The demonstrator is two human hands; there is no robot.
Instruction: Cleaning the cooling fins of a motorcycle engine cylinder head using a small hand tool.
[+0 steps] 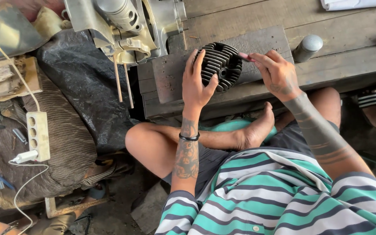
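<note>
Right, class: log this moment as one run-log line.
left hand: steadies finned cylinder head | right hand: pinches small pink tool at fins | support: wooden block

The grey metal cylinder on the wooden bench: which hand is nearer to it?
Right. The right hand is just left of the grey metal cylinder; the left hand is farther left, holding the finned engine part.

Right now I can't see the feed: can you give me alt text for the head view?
A person's left hand steadies a dark finned engine cylinder head on a wooden block, while the right hand holds a small reddish tool against its edge. An engine casing sits behind, a power strip at left.
</note>
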